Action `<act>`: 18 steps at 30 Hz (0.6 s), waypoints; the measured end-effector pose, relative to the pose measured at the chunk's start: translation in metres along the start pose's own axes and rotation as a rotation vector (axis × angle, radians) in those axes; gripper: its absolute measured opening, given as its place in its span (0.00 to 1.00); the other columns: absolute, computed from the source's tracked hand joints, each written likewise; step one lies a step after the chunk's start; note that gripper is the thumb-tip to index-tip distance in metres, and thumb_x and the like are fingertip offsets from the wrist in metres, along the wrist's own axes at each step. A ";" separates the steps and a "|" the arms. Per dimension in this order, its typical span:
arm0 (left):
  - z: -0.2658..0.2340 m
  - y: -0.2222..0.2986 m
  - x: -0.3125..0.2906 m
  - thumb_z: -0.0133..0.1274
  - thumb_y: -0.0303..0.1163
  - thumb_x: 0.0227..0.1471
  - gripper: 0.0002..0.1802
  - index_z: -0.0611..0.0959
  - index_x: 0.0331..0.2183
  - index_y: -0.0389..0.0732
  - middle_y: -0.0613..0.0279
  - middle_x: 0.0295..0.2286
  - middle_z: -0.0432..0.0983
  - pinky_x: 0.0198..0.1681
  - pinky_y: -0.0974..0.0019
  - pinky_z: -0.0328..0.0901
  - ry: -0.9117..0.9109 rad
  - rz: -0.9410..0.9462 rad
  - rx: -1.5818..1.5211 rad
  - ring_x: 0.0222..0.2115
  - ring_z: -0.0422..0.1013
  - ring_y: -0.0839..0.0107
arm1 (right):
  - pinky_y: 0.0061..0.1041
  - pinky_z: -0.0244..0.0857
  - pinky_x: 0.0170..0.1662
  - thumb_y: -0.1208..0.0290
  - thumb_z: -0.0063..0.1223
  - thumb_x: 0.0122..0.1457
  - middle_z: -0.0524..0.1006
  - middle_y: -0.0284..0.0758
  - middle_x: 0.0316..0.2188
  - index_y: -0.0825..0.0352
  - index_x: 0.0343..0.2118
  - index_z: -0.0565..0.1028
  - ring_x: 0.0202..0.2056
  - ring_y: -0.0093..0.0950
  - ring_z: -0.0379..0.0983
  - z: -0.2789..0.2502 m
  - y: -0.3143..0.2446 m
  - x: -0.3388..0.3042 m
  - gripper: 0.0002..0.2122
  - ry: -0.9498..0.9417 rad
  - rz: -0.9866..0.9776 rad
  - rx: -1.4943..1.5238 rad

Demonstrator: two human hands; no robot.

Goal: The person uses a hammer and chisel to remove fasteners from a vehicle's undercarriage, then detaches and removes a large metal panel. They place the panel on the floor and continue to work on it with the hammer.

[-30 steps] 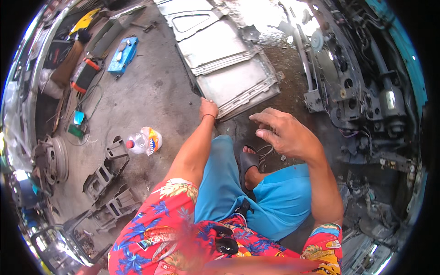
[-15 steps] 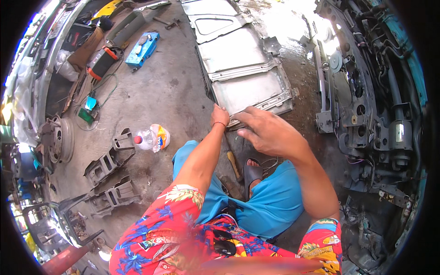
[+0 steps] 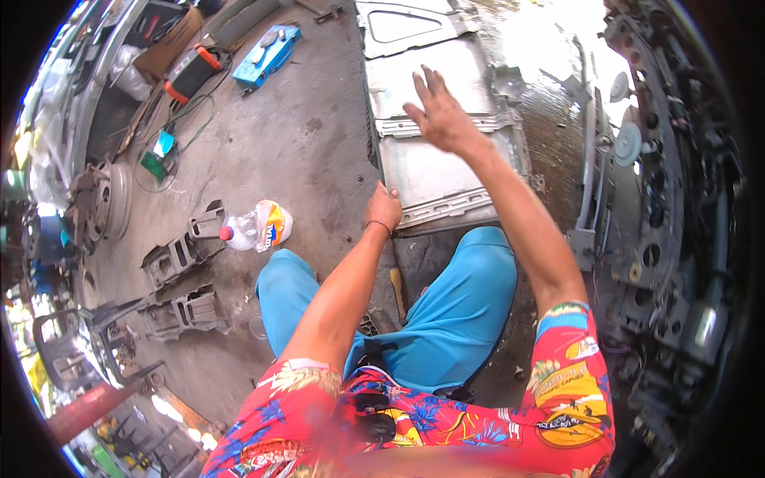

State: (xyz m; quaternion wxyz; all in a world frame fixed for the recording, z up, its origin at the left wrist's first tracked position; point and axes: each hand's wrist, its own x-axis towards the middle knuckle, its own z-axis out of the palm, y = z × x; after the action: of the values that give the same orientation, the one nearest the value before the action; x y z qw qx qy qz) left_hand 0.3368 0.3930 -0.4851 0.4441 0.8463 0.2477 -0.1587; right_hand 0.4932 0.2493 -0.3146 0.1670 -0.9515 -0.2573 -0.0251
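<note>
A long, silvery-white sheet-metal panel (image 3: pixel 434 171) with raised ribs lies on the floor in front of me. My left hand (image 3: pixel 384 205) is closed at its near left corner, with the fingers wrapped round the edge. Over the middle of the panel, my right hand (image 3: pixel 441 115) is open with its fingers spread; whether it touches the metal I cannot tell. Below my left hand, between my legs, a tool with a wooden handle (image 3: pixel 397 288) lies on the floor; its kind does not show.
To the left are a clear plastic bottle (image 3: pixel 259 226), grey metal brackets (image 3: pixel 185 313) and a wheel rim (image 3: pixel 111 201). Farther off sit a blue case (image 3: pixel 267 57) and an orange-and-black machine (image 3: pixel 193 73) with a cable. Vehicle framework (image 3: pixel 649 191) lines the right side.
My right hand has moved away from the near edge, out over the panel, and its fingers have spread. My left hand stays at the corner. The whole view has shifted.
</note>
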 end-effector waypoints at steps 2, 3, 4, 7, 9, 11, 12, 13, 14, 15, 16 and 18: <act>-0.001 0.002 -0.001 0.53 0.39 0.68 0.28 0.72 0.63 0.34 0.32 0.51 0.80 0.58 0.41 0.68 -0.007 -0.026 0.058 0.55 0.74 0.35 | 0.48 0.44 0.78 0.44 0.40 0.75 0.47 0.55 0.77 0.70 0.76 0.54 0.77 0.56 0.42 0.013 0.018 0.053 0.37 0.180 -0.130 -0.046; -0.002 0.005 -0.002 0.52 0.40 0.69 0.30 0.70 0.65 0.36 0.33 0.52 0.80 0.59 0.40 0.68 -0.018 -0.058 0.073 0.56 0.75 0.36 | 0.48 0.42 0.79 0.44 0.39 0.76 0.46 0.53 0.78 0.68 0.77 0.53 0.78 0.54 0.40 0.021 0.025 0.077 0.37 0.280 -0.205 -0.073; -0.003 0.007 -0.004 0.53 0.41 0.68 0.29 0.71 0.64 0.38 0.33 0.50 0.81 0.57 0.39 0.69 -0.003 -0.071 0.074 0.54 0.75 0.35 | 0.47 0.38 0.80 0.43 0.38 0.76 0.44 0.51 0.79 0.66 0.77 0.51 0.79 0.52 0.37 0.034 0.029 0.095 0.37 0.314 -0.209 -0.065; -0.007 0.016 -0.007 0.53 0.42 0.68 0.28 0.72 0.63 0.40 0.34 0.50 0.81 0.56 0.37 0.69 -0.016 -0.122 0.106 0.53 0.76 0.34 | 0.47 0.32 0.80 0.42 0.32 0.76 0.40 0.43 0.81 0.60 0.79 0.47 0.80 0.47 0.31 0.084 0.035 0.131 0.36 0.440 -0.249 0.039; -0.010 0.019 -0.008 0.52 0.43 0.68 0.30 0.71 0.65 0.41 0.35 0.49 0.82 0.55 0.37 0.70 -0.032 -0.157 0.137 0.52 0.77 0.34 | 0.48 0.31 0.80 0.43 0.28 0.77 0.40 0.42 0.81 0.59 0.79 0.46 0.80 0.46 0.31 0.122 0.039 0.131 0.36 0.051 -0.117 -0.167; -0.012 0.019 -0.007 0.51 0.43 0.69 0.31 0.70 0.67 0.42 0.36 0.49 0.82 0.55 0.37 0.70 -0.063 -0.193 0.143 0.52 0.77 0.34 | 0.49 0.31 0.80 0.43 0.27 0.77 0.40 0.41 0.81 0.58 0.79 0.46 0.80 0.46 0.31 0.148 0.048 0.133 0.35 -0.125 -0.078 -0.198; -0.011 0.019 -0.008 0.51 0.44 0.69 0.32 0.69 0.68 0.42 0.35 0.49 0.82 0.55 0.37 0.70 -0.039 -0.186 0.127 0.52 0.77 0.34 | 0.49 0.31 0.80 0.43 0.26 0.77 0.40 0.40 0.81 0.58 0.80 0.46 0.80 0.46 0.31 0.157 0.053 0.132 0.35 -0.301 -0.008 -0.285; -0.011 0.018 -0.008 0.51 0.44 0.69 0.32 0.69 0.67 0.42 0.34 0.49 0.82 0.55 0.37 0.70 -0.035 -0.185 0.119 0.52 0.77 0.35 | 0.50 0.32 0.80 0.45 0.28 0.77 0.40 0.40 0.81 0.58 0.79 0.47 0.80 0.46 0.32 0.164 0.056 0.133 0.34 0.050 -0.070 -0.187; -0.011 0.017 -0.008 0.51 0.44 0.69 0.31 0.70 0.67 0.42 0.34 0.49 0.82 0.55 0.38 0.70 -0.035 -0.188 0.108 0.52 0.77 0.35 | 0.51 0.31 0.80 0.46 0.29 0.77 0.41 0.40 0.81 0.58 0.79 0.48 0.80 0.46 0.33 0.167 0.060 0.132 0.34 -0.055 -0.071 -0.166; -0.011 0.017 -0.007 0.51 0.43 0.68 0.31 0.70 0.67 0.41 0.34 0.49 0.82 0.55 0.38 0.70 -0.040 -0.196 0.093 0.52 0.77 0.35 | 0.51 0.31 0.80 0.46 0.30 0.77 0.41 0.40 0.81 0.58 0.79 0.49 0.80 0.46 0.33 0.167 0.064 0.134 0.34 -0.157 -0.057 -0.143; -0.011 0.017 -0.009 0.51 0.43 0.68 0.31 0.70 0.67 0.41 0.33 0.49 0.82 0.55 0.38 0.70 -0.053 -0.196 0.104 0.52 0.77 0.35 | 0.52 0.32 0.79 0.47 0.31 0.77 0.42 0.40 0.81 0.58 0.79 0.49 0.80 0.46 0.34 0.167 0.065 0.135 0.34 -0.159 -0.056 -0.151; -0.012 0.018 -0.006 0.51 0.43 0.68 0.31 0.70 0.66 0.40 0.33 0.48 0.82 0.54 0.37 0.70 -0.048 -0.193 0.117 0.51 0.77 0.35 | 0.54 0.33 0.79 0.48 0.34 0.77 0.44 0.40 0.81 0.59 0.79 0.50 0.80 0.47 0.36 0.162 0.067 0.139 0.33 -0.050 -0.084 -0.149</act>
State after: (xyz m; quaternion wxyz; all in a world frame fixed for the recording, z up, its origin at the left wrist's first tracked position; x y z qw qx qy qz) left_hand 0.3427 0.3928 -0.4636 0.3823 0.8390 0.3074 -0.2353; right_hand 0.6405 0.3151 -0.4693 0.0882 -0.9500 -0.2984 -0.0271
